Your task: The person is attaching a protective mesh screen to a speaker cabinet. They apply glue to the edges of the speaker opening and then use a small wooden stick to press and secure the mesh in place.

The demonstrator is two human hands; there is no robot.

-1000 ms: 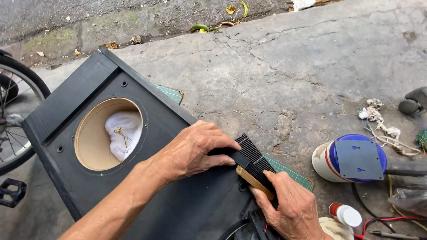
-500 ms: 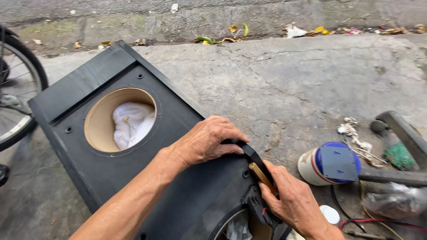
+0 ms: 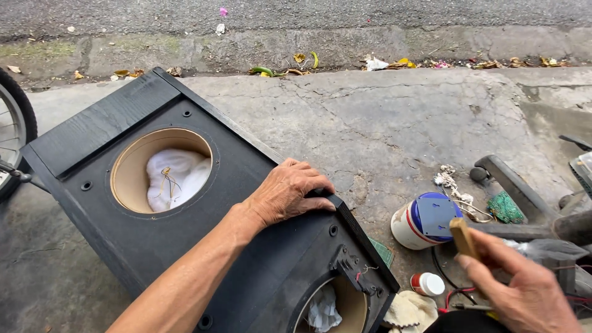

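Cracked concrete ground (image 3: 401, 123) by a littered curb. Black speaker box (image 3: 154, 246), two round holes; left hand (image 3: 287, 194) flat on it, right hand (image 3: 518, 290) gripping wooden handle (image 3: 462, 237).

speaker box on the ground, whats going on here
A person is working on a black speaker box lying face up on cracked concrete. The left hand presses flat on the box's right edge, between its two round holes. The right hand is off the box, holding a wooden-handled tool near a white can with a blue lid. White stuffing shows inside the upper hole. A bicycle wheel is at the left.
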